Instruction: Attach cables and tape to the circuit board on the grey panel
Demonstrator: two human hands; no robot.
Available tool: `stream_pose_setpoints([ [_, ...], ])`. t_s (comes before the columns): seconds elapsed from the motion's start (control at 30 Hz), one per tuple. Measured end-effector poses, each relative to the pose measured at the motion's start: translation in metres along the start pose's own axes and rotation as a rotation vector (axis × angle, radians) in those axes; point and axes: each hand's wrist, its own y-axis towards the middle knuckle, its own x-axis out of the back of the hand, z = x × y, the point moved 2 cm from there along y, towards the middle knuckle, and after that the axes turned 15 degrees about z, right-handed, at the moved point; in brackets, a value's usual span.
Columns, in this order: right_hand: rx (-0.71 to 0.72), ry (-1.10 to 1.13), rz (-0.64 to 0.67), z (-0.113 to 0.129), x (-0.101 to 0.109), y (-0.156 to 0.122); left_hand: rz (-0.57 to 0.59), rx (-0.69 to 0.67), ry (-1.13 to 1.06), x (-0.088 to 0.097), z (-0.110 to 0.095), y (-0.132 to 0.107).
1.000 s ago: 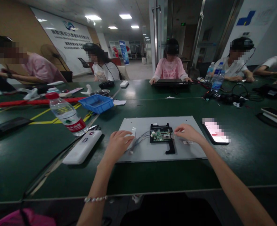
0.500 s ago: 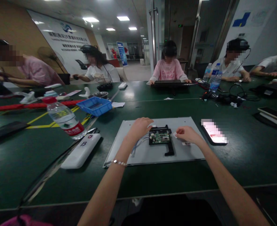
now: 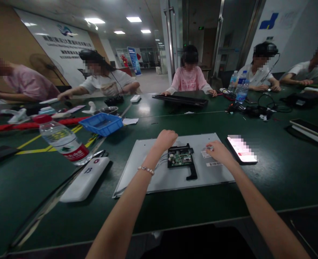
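A grey flat panel (image 3: 137,162) lies before me, with a green circuit board (image 3: 180,158) on it in a black bracket (image 3: 192,172). My left hand (image 3: 166,140) is closed, fingers curled, at the bracket's upper left corner; what it holds, if anything, is hidden. Thin pale cables (image 3: 161,160) run from beneath that wrist to the board. On the panel's right part, my right hand (image 3: 219,151) is closed in a pinch just above a small white label (image 3: 205,154). Whatever sits between those fingertips is too small to name. A barcode sticker (image 3: 214,164) lies below it.
At the right lies a lit phone (image 3: 241,149). To the left are a white power bank (image 3: 86,180), a water bottle (image 3: 64,142) and a blue basket (image 3: 102,124). Across the table a person handles a black panel (image 3: 180,100); other people sit around.
My right hand has moved slightly away from the circuit board, and the white label shows under it. My left fingers have curled in. Across the table, the black panel has tilted and shifted left.
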Motion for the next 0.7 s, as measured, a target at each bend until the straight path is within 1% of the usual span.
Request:
stream_pose_setpoints([
  [0.1, 0.025, 0.016, -0.014, -0.001, 0.0, 0.0, 0.016, -0.004, -0.007, 0.0, -0.002, 0.01],
  [0.2, 0.041, 0.04, -0.029, -0.001, 0.0, 0.0, 0.028, 0.008, -0.04, -0.002, 0.0, 0.009],
  [0.3, 0.039, 0.048, -0.052, -0.001, -0.001, 0.001, 0.014, 0.048, -0.082, -0.006, 0.006, -0.004],
  [0.37, 0.04, 0.059, -0.077, 0.002, -0.002, 0.003, -0.021, 0.091, -0.143, -0.013, 0.01, -0.017],
  [0.47, 0.085, 0.082, -0.129, 0.007, -0.005, 0.005, -0.147, 0.177, -0.402, -0.027, 0.015, -0.036],
  [0.57, 0.158, 0.087, -0.176, 0.011, -0.01, 0.009, -0.214, 0.217, -0.533, -0.041, 0.016, -0.05],
  [0.63, 0.18, 0.097, -0.196, 0.013, -0.015, 0.011, -0.236, 0.232, -0.569, -0.047, 0.016, -0.055],
  [0.7, 0.187, 0.117, -0.202, 0.014, -0.02, 0.012, -0.213, 0.25, -0.593, -0.052, 0.016, -0.058],
])
